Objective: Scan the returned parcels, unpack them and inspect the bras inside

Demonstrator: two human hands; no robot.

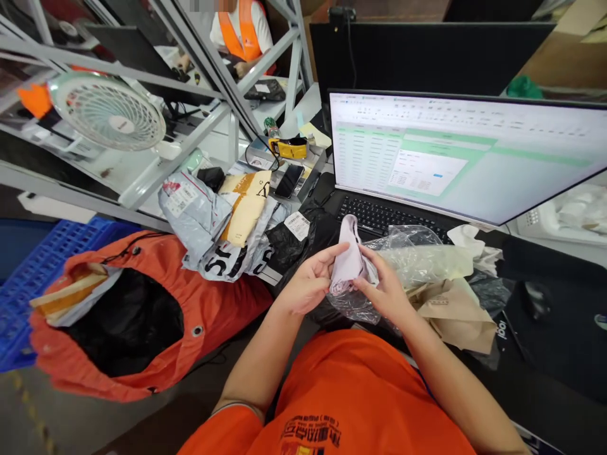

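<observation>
A small folded piece of pale lilac fabric (348,259) is held up in front of me, above the desk. My left hand (313,278) grips its left side, fingers and thumb closed on it. On the other side my right hand (385,287) pinches the fabric's right edge. What garment or cloth it is cannot be made out. Crumpled clear plastic (355,306) lies just below the hands, and more clear plastic wrap (412,243) spreads to their right. A brown paper packet (458,313) rests beyond my right forearm.
An orange sack (222,309) stands open at left by a blue crate (28,284). Mailer parcels (194,202) pile on the desk's left. Ahead are a keyboard (379,215) and monitor (455,145); a fan (109,110) and a person in an orange vest (239,31) are beyond.
</observation>
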